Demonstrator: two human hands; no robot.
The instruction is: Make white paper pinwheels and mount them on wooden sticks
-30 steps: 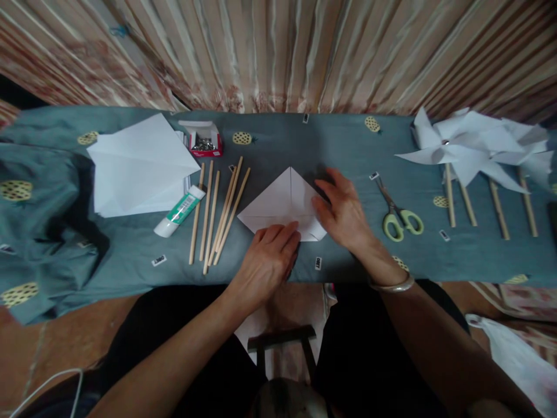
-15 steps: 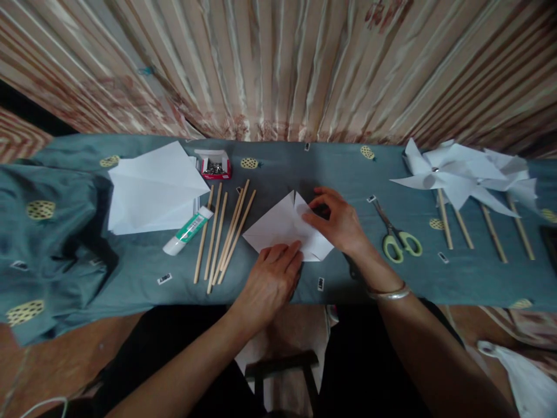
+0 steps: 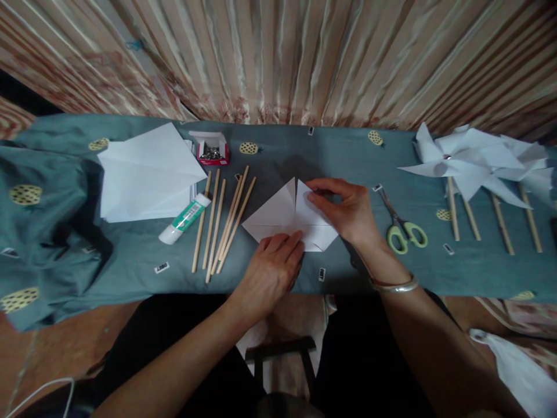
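A white sheet of paper [image 3: 278, 212] with creases and a slit running in from its far corner lies in front of me. My left hand [image 3: 278, 264] rests on its near edge, fingers laid flat over the paper. On the other side, my right hand [image 3: 348, 209] pinches the paper's far right flap beside the slit between thumb and fingers. A silver bangle [image 3: 394, 285] circles my right wrist. Several wooden sticks [image 3: 224, 226] lie left of the paper. Green-handled scissors [image 3: 402, 226] are to the right of my right hand.
A glue stick [image 3: 185, 219] lies by a stack of white paper [image 3: 148, 174]. Behind it stands an open red box [image 3: 212, 152] of small metal pins. Several paper pinwheels [image 3: 467, 162] on sticks overlap at the far right. A pleated curtain [image 3: 278, 64] hangs along the cloth-covered table's [image 3: 339, 273] back edge.
My right hand has shifted from lying over the paper's right part to pinching its far right flap. My left hand stays on the near edge. The camera view has tilted slightly.
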